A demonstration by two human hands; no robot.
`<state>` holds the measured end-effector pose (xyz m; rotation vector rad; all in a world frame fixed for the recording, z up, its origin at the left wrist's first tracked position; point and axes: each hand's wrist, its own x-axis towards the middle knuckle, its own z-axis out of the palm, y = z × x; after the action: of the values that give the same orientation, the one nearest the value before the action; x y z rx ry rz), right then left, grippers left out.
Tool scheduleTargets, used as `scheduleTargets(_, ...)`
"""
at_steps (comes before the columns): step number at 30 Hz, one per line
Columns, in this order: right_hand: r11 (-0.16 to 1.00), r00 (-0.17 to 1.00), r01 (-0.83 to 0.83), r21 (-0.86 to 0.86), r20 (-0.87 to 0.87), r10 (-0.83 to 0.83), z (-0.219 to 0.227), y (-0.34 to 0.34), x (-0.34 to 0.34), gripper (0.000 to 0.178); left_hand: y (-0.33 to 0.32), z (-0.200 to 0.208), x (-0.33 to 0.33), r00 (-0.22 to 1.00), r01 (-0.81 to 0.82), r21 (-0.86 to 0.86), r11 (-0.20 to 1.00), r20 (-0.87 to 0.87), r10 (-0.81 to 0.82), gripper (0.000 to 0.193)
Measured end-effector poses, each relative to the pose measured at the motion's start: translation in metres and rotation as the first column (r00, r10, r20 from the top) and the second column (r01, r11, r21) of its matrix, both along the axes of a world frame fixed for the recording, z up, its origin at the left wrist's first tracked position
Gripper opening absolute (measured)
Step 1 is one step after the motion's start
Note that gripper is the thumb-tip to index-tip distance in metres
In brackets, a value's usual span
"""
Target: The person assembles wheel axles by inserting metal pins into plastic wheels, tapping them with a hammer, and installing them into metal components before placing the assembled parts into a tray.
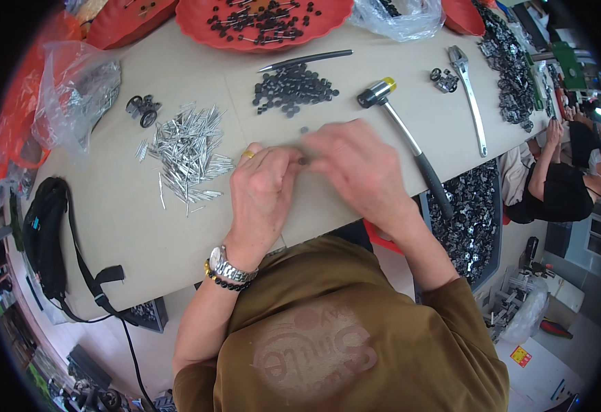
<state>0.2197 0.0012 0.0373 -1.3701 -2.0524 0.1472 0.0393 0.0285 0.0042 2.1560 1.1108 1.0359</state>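
Left fingers (289, 156) pinch a dark piece (303, 161); right fingers (322, 143) (blurred), I can't tell.

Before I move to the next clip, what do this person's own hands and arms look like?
Both arms have short olive-brown sleeves. The left hand has a gold-coloured ring, with a silver metal watch and a dark bead bracelet at its wrist. The right hand is blurred; its wrist shows no band.
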Motion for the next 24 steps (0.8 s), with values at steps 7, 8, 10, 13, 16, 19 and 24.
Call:
scheduleTargets(7,0.830,0.796,0.555,-0.054,0.324,-0.511,-0.002,-0.001,0.061,0.037,-0.001,0.002,-0.003,0.999,-0.012,-0.085,0.996,0.044,0.016,0.009)
scheduleTargets(8,0.835,0.799,0.547,-0.059,0.336,-0.499,-0.010,-0.002,0.062,0.038,0.000,0.002,-0.002,0.999,-0.002,-0.091,0.996,0.047,0.007,0.009)
scheduleTargets(10,0.839,0.800,0.540,-0.065,0.350,-0.487,-0.014,-0.005,0.065,0.040,0.000,0.002,0.000,0.998,-0.006,-0.104,0.995,0.065,0.013,0.009)
scheduleTargets(13,0.893,0.876,0.437,-0.108,0.276,-0.395,0.001,-0.009,0.050,0.039,0.001,-0.001,0.001,0.995,-0.032,-0.078,0.996,0.093,0.039,0.009)
scheduleTargets(16,0.981,0.994,0.103,-0.163,0.060,-0.095,0.032,-0.020,0.028,0.047,0.001,-0.002,0.000,0.993,-0.050,-0.037,0.998,0.103,0.054,0.009)
scheduleTargets(19,0.965,0.995,0.031,-0.262,0.095,-0.006,0.053,-0.029,0.012,0.052,-0.001,-0.001,0.000,0.994,-0.057,-0.068,0.996,0.088,0.063,0.009)
scheduleTargets(24,0.948,0.985,0.014,-0.317,0.167,0.041,0.046,-0.032,0.009,0.052,-0.001,0.002,0.002,0.995,-0.049,-0.093,0.994,0.086,0.057,0.010)
